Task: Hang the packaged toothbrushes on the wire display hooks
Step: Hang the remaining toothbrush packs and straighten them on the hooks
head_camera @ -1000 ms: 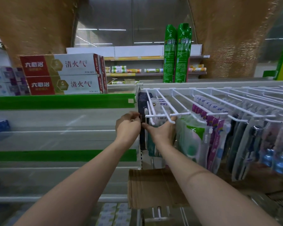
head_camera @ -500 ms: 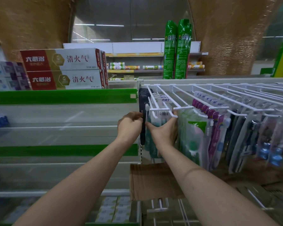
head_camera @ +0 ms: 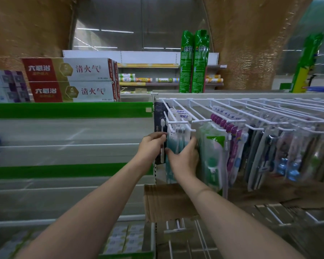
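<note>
Head view of a shop aisle: white shelves [head_camera: 69, 154] with green edge strips fill the left side, bearing two stacked red-and-white toothpaste boxes [head_camera: 71, 80] up top. On the right, a rack of white wire hooks [head_camera: 232, 113] juts toward the camera, hung with rows of packaged brushes; a green-topped pack [head_camera: 212, 156] and purple-carded packs [head_camera: 232, 144] hang just right of the hands. Two tall green cans [head_camera: 194, 60] stand behind the rack on its top ledge. A brown cardboard flap [head_camera: 166, 200] sits below the hands, between the shelves and the lower hooks.

Both bare forearms reach up from the bottom edge to the leftmost hooks. A teal toothbrush pack [head_camera: 176, 141] hangs there from the front end of a hook, beside a dark pack [head_camera: 159, 116] at the rack's left end. The right hand [head_camera: 185, 159] grips the teal pack from the front, thumb on its left edge and fingers curled round its right edge. The left hand [head_camera: 152, 145] has its fingers bent, the tips pinching at the left edge of the hanging packs; whether they hold the teal pack or the dark one, the view does not settle.
</note>
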### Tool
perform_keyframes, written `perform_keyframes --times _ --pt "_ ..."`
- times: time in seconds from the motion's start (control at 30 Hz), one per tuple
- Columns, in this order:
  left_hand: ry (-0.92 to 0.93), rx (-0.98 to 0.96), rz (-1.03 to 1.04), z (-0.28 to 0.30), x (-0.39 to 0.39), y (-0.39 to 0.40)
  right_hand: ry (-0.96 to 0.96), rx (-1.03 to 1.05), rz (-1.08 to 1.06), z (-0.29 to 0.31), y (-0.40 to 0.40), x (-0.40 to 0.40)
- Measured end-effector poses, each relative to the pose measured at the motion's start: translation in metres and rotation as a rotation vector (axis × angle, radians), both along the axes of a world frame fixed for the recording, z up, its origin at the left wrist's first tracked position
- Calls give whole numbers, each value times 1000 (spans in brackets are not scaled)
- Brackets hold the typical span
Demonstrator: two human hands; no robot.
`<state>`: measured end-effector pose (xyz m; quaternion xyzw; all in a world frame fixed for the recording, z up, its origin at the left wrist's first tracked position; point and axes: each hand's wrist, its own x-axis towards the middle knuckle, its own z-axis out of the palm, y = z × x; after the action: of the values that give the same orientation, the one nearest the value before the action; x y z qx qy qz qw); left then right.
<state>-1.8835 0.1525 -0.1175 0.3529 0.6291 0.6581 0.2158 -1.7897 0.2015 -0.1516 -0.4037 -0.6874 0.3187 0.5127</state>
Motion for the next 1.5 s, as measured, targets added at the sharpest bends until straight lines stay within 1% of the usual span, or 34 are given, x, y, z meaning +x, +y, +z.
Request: perform_keyframes --times 0.1,0.2,0.33,0.43,0.53,0.63,0.73,0.87,0.97,1.23,1.33,1.43,1.5 --pt "-16 -9 -67 0 6 -3 7 -13 10 -9 -7 6" --pt "-32 9 -68 -1 8 -7 34 -14 24 -12 -14 13" --pt "-48 27 26 -2 3 -1 60 -10 16 -8 -20 18" --pt "-3 -3 94 -3 -2 6 90 -65 23 -4 -20 17" --pt "20 -39 108 -5 -5 12 83 -86 21 -4 -20 17" --pt "-15 -68 35 -5 -4 16 85 -80 14 -6 -20 18" --pt "-22 -97 -97 -3 -5 22 98 -103 17 -4 -18 19" --pt "-15 -117 -161 -2 1 25 123 -128 42 -1 -16 20" --pt "-49 -87 -172 -5 3 25 124 -126 40 -1 -17 21" --pt "-119 -37 -102 -3 7 24 113 -129 54 1 -21 26" --pt "-181 -27 -148 1 7 25 112 -127 61 0 -22 26" --pt "-290 17 -176 2 10 28 128 -138 72 -1 -21 26" --pt "-311 25 -173 1 10 28 131 -132 73 -1 -20 26"
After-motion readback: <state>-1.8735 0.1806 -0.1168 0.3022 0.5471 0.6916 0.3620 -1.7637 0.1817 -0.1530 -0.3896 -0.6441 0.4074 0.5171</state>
